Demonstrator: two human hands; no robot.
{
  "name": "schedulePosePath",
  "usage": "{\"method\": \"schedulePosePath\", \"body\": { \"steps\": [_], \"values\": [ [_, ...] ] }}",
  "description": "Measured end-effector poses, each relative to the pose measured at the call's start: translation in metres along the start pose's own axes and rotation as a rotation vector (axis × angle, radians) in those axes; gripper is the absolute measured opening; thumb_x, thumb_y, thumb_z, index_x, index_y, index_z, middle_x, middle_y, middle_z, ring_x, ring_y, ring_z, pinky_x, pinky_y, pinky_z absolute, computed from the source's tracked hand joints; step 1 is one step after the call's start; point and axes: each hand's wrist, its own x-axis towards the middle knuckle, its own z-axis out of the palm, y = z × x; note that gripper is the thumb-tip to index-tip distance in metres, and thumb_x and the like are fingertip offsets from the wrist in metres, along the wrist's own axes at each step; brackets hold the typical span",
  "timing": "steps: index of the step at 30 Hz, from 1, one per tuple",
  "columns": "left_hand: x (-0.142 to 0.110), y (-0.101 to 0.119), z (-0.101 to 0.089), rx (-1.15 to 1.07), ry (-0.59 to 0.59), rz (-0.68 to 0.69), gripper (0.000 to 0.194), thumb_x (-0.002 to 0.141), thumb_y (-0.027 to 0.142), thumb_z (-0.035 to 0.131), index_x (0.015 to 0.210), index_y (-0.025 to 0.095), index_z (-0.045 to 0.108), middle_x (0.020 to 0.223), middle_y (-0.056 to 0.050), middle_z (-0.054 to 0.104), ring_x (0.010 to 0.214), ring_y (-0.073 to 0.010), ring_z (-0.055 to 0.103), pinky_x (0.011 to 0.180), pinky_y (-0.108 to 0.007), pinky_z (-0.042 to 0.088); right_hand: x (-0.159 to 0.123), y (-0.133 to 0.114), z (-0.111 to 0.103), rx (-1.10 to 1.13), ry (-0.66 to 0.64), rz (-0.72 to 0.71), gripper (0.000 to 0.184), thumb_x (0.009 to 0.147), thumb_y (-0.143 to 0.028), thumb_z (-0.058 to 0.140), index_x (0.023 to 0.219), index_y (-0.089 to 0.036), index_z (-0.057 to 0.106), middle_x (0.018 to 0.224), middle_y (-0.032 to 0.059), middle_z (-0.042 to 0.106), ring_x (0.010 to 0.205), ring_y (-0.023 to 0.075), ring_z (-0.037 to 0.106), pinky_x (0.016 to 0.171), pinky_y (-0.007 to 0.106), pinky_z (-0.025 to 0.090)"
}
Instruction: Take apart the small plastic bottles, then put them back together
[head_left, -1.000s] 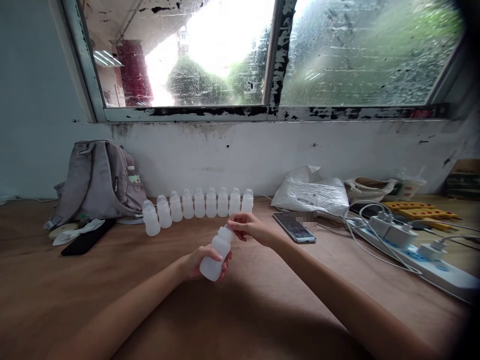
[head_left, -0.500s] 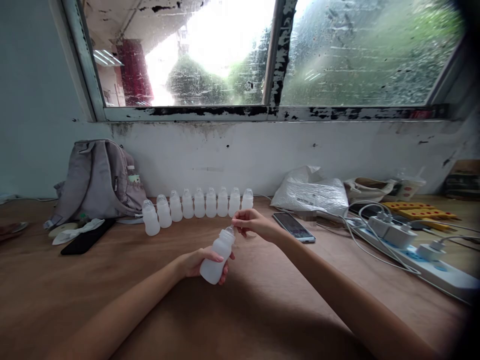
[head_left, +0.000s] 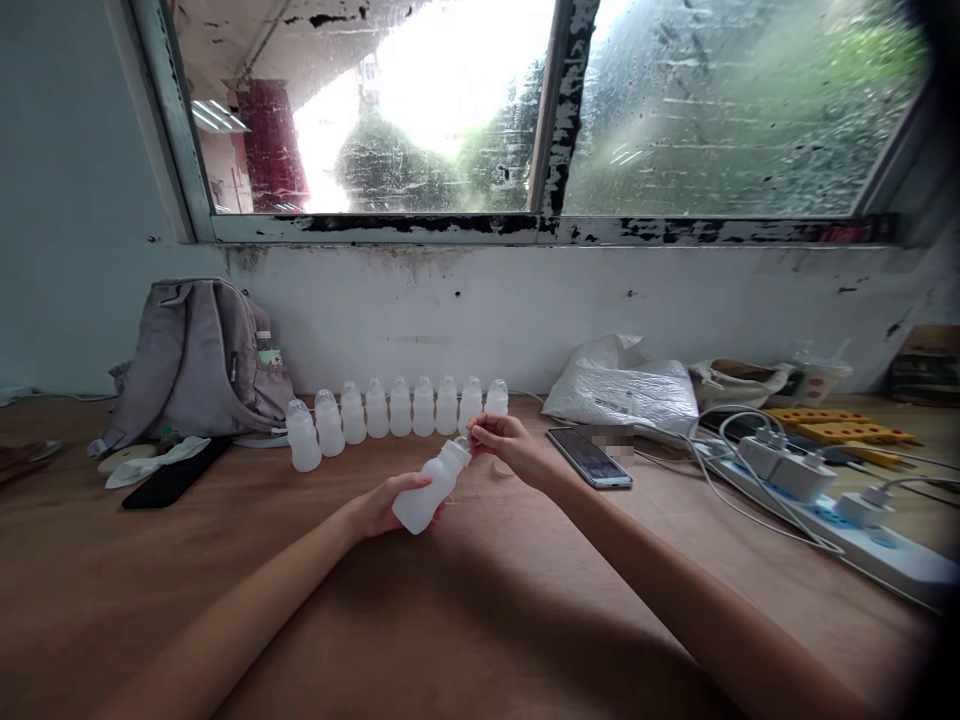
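My left hand (head_left: 384,505) is wrapped round the base of a small translucent white plastic bottle (head_left: 431,487), which tilts up and to the right above the brown table (head_left: 480,600). My right hand (head_left: 506,440) pinches the bottle's clear cap (head_left: 463,443) at its top end. Behind the hands, several matching capped bottles (head_left: 397,410) stand in a row near the wall.
A grey backpack (head_left: 195,365) leans on the wall at left, with a black phone (head_left: 174,475) and crumpled paper before it. A smartphone (head_left: 589,457), a white plastic bag (head_left: 622,385) and a power strip (head_left: 825,500) with plugs and cables lie to the right.
The held bottle has tipped further over and moved slightly up and away from me. My right hand stays pinched at its cap end.
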Motion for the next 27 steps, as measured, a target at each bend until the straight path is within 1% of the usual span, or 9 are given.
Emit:
{"method": "schedulePosePath", "body": {
  "steps": [3,5,8,12,15,18,21,24,27],
  "values": [
    [0.003,-0.001,-0.004,-0.008,0.089,0.022,0.041,0.076,0.039,0.051,0.101,0.007,0.053,0.083,-0.011,0.059,0.066,-0.0175,0.057,0.056,-0.029,0.047,0.004,0.007,-0.008,-0.059,0.093,-0.057,0.024,0.071,-0.038,0.059,0.079,-0.015,0.057,0.067,-0.0001,0.054,0.063,0.0114,0.053,0.064,0.028,0.045],
    [0.006,-0.001,-0.007,-0.018,0.2,0.098,0.041,0.075,0.042,0.052,0.1,0.009,0.052,0.086,-0.01,0.059,0.065,-0.0172,0.057,0.052,-0.028,0.046,0.005,0.013,-0.012,-0.249,0.136,-0.081,0.022,0.074,-0.036,0.054,0.081,-0.015,0.056,0.066,0.0002,0.055,0.062,0.0119,0.053,0.062,0.027,0.045],
    [0.01,-0.001,-0.011,-0.054,0.363,0.225,0.037,0.074,0.041,0.053,0.097,0.012,0.052,0.087,-0.007,0.058,0.064,-0.0149,0.057,0.05,-0.025,0.046,0.006,0.025,-0.013,-0.555,0.132,-0.065,0.015,0.073,-0.029,0.051,0.075,-0.015,0.057,0.062,0.0009,0.056,0.056,0.0122,0.052,0.053,0.025,0.043],
    [0.016,-0.002,-0.014,-0.047,0.388,0.305,0.031,0.076,0.036,0.047,0.092,0.01,0.053,0.078,-0.006,0.057,0.063,-0.0158,0.056,0.052,-0.026,0.045,0.004,0.042,-0.007,-0.678,0.091,-0.037,0.007,0.067,-0.018,0.055,0.063,-0.015,0.058,0.055,0.0006,0.055,0.05,0.0119,0.049,0.049,0.025,0.039],
    [0.021,-0.007,-0.014,-0.027,0.395,0.357,0.031,0.074,0.032,0.049,0.098,0.012,0.051,0.08,-0.006,0.058,0.071,-0.0171,0.057,0.056,-0.025,0.045,0.002,0.046,-0.002,-0.73,0.07,-0.057,0.002,0.066,-0.018,0.057,0.066,-0.016,0.059,0.059,0.0006,0.056,0.055,0.0132,0.051,0.053,0.025,0.039],
    [0.024,-0.012,-0.011,0.103,0.457,0.479,0.044,0.069,0.027,0.061,0.109,0.018,0.045,0.095,-0.005,0.059,0.088,-0.0176,0.055,0.071,-0.025,0.044,0.0,0.042,0.0,-0.735,0.078,-0.11,0.018,0.071,-0.027,0.057,0.086,-0.018,0.056,0.067,0.0007,0.057,0.062,0.014,0.053,0.058,0.026,0.041],
    [0.024,-0.015,-0.008,0.314,0.504,0.587,0.054,0.065,0.026,0.068,0.111,0.018,0.042,0.103,-0.008,0.058,0.098,-0.0204,0.053,0.083,-0.031,0.041,-0.002,0.032,0.006,-0.629,0.054,-0.119,0.032,0.074,-0.037,0.055,0.101,-0.019,0.05,0.076,0.0018,0.059,0.07,0.0145,0.055,0.063,0.027,0.043],
    [0.022,-0.015,-0.003,0.447,0.489,0.644,0.047,0.065,0.03,0.067,0.105,0.016,0.048,0.107,-0.01,0.058,0.102,-0.0223,0.052,0.089,-0.035,0.039,-0.006,0.021,0.016,-0.447,-0.002,-0.04,0.041,0.072,-0.04,0.057,0.106,-0.02,0.047,0.085,0.0032,0.06,0.079,0.0158,0.057,0.069,0.028,0.045],
    [0.022,-0.016,0.005,0.535,0.413,0.661,0.044,0.072,0.037,0.06,0.11,0.016,0.049,0.114,-0.01,0.056,0.107,-0.0233,0.05,0.093,-0.036,0.038,-0.008,0.012,0.026,-0.318,-0.05,-0.019,0.037,0.07,-0.041,0.059,0.099,-0.019,0.051,0.086,0.0028,0.06,0.08,0.0163,0.056,0.068,0.027,0.045]
  ]
}}
